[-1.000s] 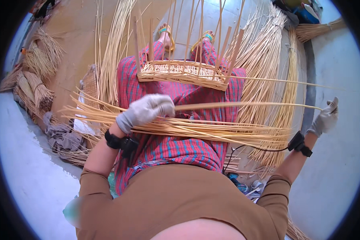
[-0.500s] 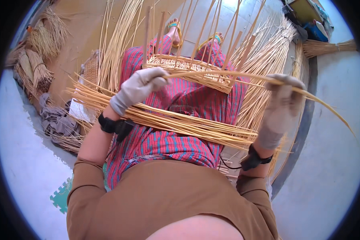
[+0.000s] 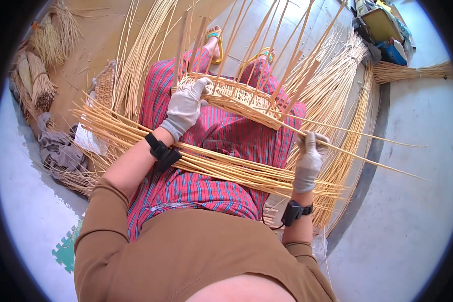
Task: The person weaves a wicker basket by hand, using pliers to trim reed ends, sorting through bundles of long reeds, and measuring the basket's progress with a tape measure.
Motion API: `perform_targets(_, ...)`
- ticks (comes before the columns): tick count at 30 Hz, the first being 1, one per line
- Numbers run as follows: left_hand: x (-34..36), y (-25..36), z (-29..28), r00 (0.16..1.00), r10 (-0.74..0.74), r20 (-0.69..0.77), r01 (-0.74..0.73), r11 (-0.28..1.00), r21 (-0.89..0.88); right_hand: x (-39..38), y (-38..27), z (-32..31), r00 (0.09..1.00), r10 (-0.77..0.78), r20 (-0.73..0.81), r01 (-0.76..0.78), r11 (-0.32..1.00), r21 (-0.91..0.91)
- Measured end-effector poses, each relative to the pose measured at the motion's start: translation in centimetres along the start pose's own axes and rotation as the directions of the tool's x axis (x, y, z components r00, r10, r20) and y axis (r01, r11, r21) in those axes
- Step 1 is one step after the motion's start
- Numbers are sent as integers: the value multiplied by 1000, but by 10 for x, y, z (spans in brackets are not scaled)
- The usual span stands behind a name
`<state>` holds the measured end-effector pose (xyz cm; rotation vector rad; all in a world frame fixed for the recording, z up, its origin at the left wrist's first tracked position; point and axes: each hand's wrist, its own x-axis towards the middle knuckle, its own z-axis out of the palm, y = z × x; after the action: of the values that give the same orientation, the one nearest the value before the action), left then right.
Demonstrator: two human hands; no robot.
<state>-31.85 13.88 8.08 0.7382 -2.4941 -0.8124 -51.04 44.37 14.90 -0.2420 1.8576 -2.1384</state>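
A partly woven wicker basket rests across my knees, with tall upright stakes rising from it. My gloved left hand is closed on its near left edge, thumb toward me. Along the near edge runs a wicker rod, and its loose end sticks out far to the right. My gloved right hand is closed round this rod just past the basket's right corner. Another thin rod trails rightward from that corner, above my right hand. A sheaf of loose wicker rods lies across my lap, under my left forearm.
Long wicker bundles lie on the floor at the right and far left. Tied bundles and a grey cloth are at the left. A tied bundle and a blue container sit far right.
My left hand has moved down onto the basket's near left edge. My right hand has come down and left, bringing the rod from mid-air against the basket's near side.
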Motion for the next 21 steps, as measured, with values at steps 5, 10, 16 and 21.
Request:
perform_targets(5, 10, -4, -5, 999, 44, 24, -44, 999, 7, 25, 43, -11, 975, 208, 72, -217, 965, 148)
perform_targets(10, 32, 52, 7, 991, -74, -108, 35, 944, -327, 38, 38, -8, 985, 121, 121, -132, 987, 88)
perform_targets(16, 40, 58, 45, 737, -380, 559, 624, 701, -345, 35, 41, -6, 993, 40, 111, -36, 998, -43)
perform_targets(21, 30, 50, 39, 742, -254, 621, 635, 566, -527, 42, 43, -2, 996, -3, 84, 2, 1000, 11)
